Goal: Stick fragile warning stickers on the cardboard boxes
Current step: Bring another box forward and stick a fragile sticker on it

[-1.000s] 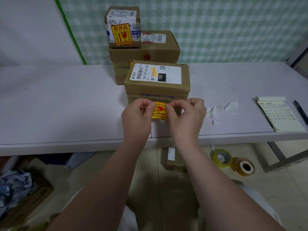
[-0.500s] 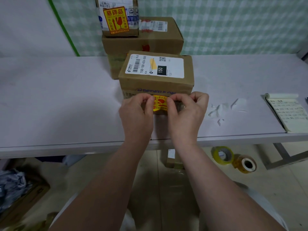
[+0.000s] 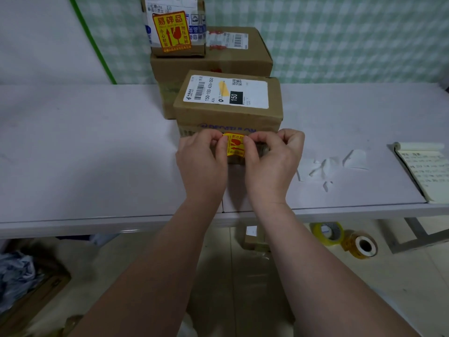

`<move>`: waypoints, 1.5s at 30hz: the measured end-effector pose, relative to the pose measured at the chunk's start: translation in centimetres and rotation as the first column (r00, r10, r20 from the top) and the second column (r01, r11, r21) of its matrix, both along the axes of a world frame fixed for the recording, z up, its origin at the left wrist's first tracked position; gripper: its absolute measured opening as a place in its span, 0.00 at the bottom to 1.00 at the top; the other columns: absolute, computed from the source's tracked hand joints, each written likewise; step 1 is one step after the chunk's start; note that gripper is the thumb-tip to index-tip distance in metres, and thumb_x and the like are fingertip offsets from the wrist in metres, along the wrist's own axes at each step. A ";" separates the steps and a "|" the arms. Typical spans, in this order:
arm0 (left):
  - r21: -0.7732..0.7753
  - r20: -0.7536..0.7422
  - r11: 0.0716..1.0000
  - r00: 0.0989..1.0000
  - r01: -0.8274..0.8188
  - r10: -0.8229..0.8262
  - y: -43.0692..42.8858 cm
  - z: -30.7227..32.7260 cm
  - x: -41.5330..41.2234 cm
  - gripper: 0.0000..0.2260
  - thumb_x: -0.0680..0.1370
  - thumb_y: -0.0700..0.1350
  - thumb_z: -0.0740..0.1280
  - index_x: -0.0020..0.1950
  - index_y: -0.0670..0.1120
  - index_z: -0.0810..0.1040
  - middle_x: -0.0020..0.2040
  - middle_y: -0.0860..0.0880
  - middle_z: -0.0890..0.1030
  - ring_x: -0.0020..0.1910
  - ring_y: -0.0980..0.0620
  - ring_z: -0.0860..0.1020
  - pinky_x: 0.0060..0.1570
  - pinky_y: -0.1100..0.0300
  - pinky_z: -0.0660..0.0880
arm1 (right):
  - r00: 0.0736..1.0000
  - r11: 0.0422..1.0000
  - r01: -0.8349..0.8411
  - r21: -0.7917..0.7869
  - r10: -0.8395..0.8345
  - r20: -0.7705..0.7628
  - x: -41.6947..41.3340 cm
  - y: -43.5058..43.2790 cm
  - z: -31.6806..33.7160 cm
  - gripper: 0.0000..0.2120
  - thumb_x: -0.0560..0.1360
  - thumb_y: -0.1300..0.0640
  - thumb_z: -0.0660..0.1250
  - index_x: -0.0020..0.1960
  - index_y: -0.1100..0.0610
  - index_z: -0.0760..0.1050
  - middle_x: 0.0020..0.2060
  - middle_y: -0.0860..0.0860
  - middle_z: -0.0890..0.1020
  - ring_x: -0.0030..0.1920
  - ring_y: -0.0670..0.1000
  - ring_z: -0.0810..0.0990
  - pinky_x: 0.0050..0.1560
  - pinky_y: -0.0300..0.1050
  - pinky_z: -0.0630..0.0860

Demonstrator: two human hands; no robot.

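A yellow fragile sticker point(image 3: 235, 145) with red print is held against the front face of the nearest cardboard box point(image 3: 228, 117), which carries a white shipping label on top. My left hand point(image 3: 202, 161) pinches the sticker's left edge and my right hand point(image 3: 269, 161) pinches its right edge; both cover the box's lower front. Behind it stands a larger box point(image 3: 238, 62), and on that a small box point(image 3: 173, 30) bearing an orange fragile sticker.
The white table point(image 3: 85, 154) holds torn white backing scraps point(image 3: 332, 164) right of my hands and a notepad point(image 3: 427, 171) at the right edge. Two tape rolls point(image 3: 345, 237) and a small box point(image 3: 255, 239) lie on the floor under the table.
Both hands moved the sticker forward from above the table's front to the near box's front face. The camera tilted closer to the boxes.
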State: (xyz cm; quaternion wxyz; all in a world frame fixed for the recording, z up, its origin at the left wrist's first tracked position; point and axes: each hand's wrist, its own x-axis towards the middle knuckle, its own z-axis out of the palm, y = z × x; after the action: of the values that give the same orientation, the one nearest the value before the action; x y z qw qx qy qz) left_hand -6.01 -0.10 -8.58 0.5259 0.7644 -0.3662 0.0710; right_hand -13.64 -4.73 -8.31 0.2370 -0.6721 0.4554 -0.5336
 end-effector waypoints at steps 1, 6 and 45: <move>0.002 0.005 1.000 1.000 0.012 -0.012 0.0 0.0 0.1 0.04 0.75 0.43 0.65 0.43 0.45 0.79 0.39 0.56 0.74 0.45 0.53 0.69 0.43 0.61 0.64 | 1.000 1.000 -0.001 0.001 0.001 0.003 0.1 -0.1 0.0 0.02 0.69 0.58 0.73 0.40 0.55 0.81 0.45 0.49 0.66 0.47 0.54 0.72 0.49 0.41 0.72; 0.046 0.039 0.985 0.985 0.166 -0.167 0.4 -0.5 0.4 0.04 0.76 0.41 0.61 0.45 0.43 0.75 0.41 0.50 0.76 0.43 0.52 0.71 0.40 0.64 0.61 | 0.999 0.997 -0.032 0.067 0.033 -0.018 -0.2 -0.3 0.0 0.02 0.70 0.58 0.71 0.39 0.55 0.80 0.49 0.50 0.69 0.51 0.53 0.73 0.50 0.29 0.64; -0.070 -0.296 0.991 0.951 -0.116 0.091 -2.1 0.1 -0.1 0.13 0.71 0.38 0.70 0.40 0.46 0.65 0.35 0.48 0.80 0.34 0.57 0.79 0.34 0.76 0.67 | 0.983 0.935 -0.171 0.310 0.139 0.123 1.2 -2.8 -0.4 0.03 0.71 0.55 0.71 0.41 0.53 0.82 0.30 0.42 0.79 0.32 0.40 0.76 0.38 0.33 0.74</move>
State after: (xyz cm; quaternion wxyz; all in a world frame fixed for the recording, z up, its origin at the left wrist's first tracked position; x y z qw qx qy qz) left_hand -6.12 -2.17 -8.45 0.6023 0.7612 -0.2404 0.0005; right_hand -12.42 -7.55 -8.72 0.4062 -0.6316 0.4688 -0.4651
